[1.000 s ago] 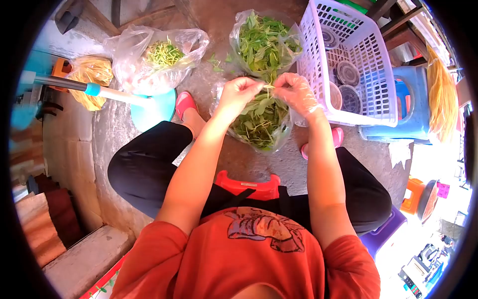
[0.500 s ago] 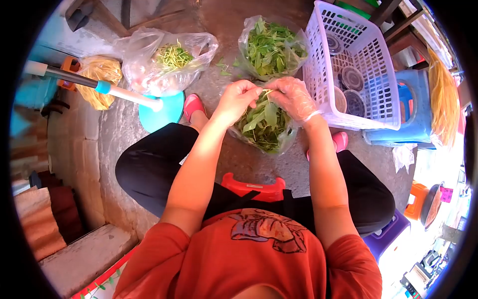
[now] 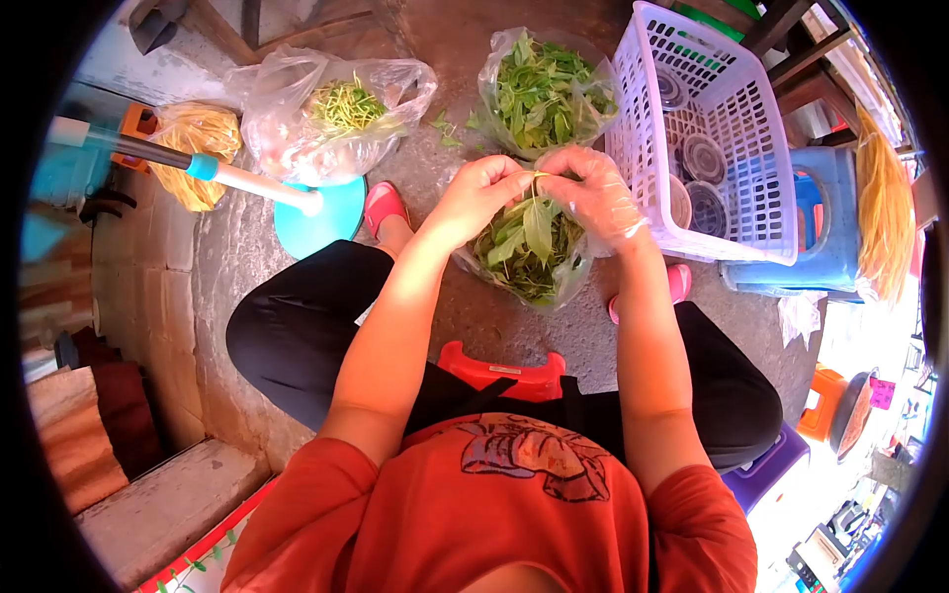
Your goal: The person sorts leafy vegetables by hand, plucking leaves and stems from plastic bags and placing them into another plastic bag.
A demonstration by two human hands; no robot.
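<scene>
Between my two hands hangs a leafy green sprig (image 3: pixel 537 227), its stem pinched at the top. My left hand (image 3: pixel 484 200) is bare and closed on the stem with thumb and fingers. My right hand (image 3: pixel 590 190), in a clear plastic glove, pinches the same stem from the other side. Right below is a clear plastic bag (image 3: pixel 563 289) full of long green leaves. Beyond my hands stands a second bag of leafy greens (image 3: pixel 542 91). A third plastic bag (image 3: pixel 282 124), at the upper left, carries a pile of cut stems (image 3: pixel 346 106).
A white plastic basket (image 3: pixel 643 128) with round lidded containers stands close on the right, beside a blue stool (image 3: pixel 828 222). On the left, a pole runs to a turquoise round base (image 3: pixel 331 227). A red stool (image 3: pixel 504 376) is under me.
My hands have come closer together around the stem, and the sprig's leaves now hang more plainly below them. The bags and basket stay in place, with a slight shift of the view.
</scene>
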